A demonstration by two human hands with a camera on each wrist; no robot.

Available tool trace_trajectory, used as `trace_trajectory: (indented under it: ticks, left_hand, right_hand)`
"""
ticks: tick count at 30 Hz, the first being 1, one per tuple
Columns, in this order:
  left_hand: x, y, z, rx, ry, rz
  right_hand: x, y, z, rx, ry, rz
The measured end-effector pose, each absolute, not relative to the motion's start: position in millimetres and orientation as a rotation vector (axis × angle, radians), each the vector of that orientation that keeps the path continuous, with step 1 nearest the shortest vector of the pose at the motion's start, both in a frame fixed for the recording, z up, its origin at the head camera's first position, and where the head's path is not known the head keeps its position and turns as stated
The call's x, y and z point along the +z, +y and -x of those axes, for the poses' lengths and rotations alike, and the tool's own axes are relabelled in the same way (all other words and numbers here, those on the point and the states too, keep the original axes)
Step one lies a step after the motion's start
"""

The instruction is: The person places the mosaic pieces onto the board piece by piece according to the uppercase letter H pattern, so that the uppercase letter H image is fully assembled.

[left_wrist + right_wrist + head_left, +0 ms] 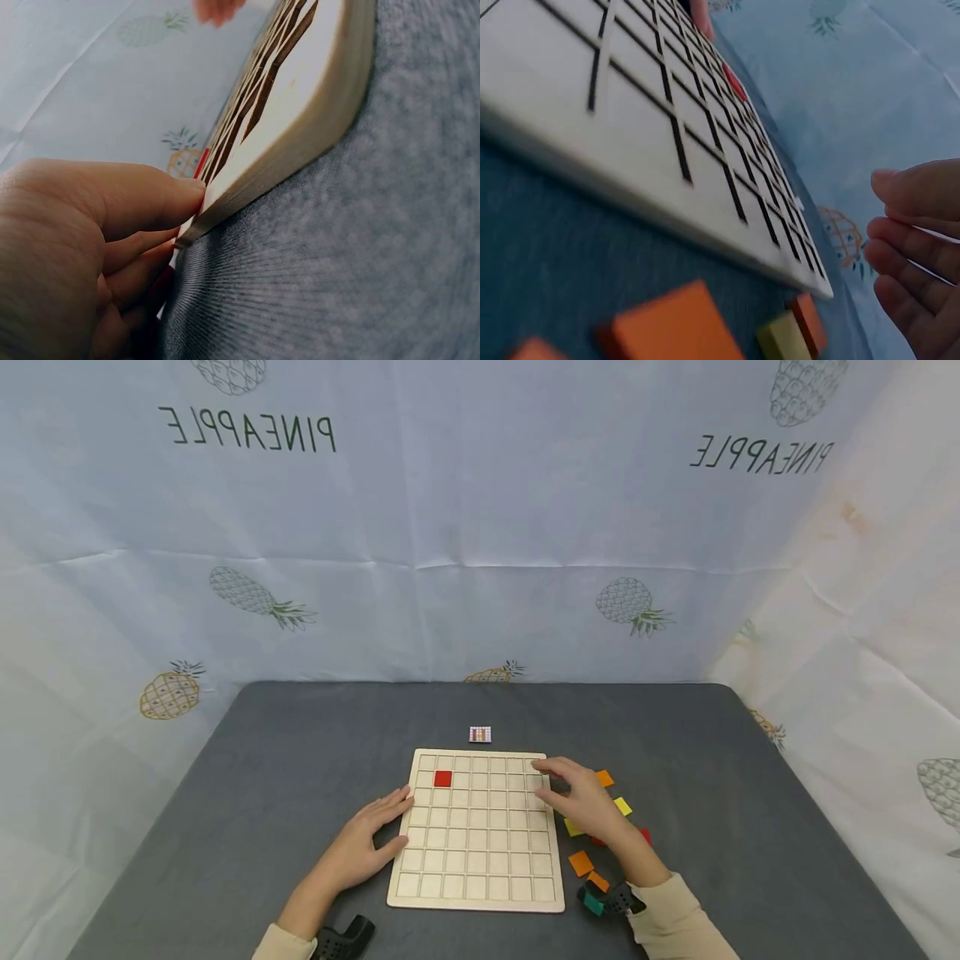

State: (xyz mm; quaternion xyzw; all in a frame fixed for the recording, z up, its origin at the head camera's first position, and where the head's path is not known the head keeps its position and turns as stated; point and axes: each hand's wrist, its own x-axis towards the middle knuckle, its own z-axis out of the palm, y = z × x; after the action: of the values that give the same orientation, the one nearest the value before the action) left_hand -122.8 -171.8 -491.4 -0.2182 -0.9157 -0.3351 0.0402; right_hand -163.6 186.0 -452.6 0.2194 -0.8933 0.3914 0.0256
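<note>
A pale wooden board (477, 841) with a grid of square cells lies flat in the middle of the dark table. One red square tile (443, 778) sits in a cell toward its upper left. My left hand (363, 846) rests at the board's left edge, fingers extended and thumb apart; in the left wrist view the thumb (161, 196) touches the board's side. My right hand (588, 802) hovers by the upper right edge, thumb and fingers parted with nothing between them. In the right wrist view the right hand (922, 247) appears above the tabletop, its fingers loosely bent.
Loose tiles lie right of the board, partly under my right arm: orange (581, 862), yellow (622, 806), red (645, 836) and green (593, 904). A small patterned card (480, 734) lies beyond the board's far edge. A pineapple-print cloth (465, 527) hangs behind the table (315, 743).
</note>
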Motion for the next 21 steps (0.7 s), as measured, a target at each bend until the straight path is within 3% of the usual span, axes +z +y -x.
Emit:
trace_trajectory:
  ticks: [12,21]
  left_hand:
    - [-493,-170,122,-0.996,-2.792,0.685]
    - [-494,-172,124,-0.987,-2.781,0.695]
  right_hand:
    - [-468,280,112,0.942,-2.695,-0.438]
    - [-486,306,90,0.967,-2.726,-0.355]
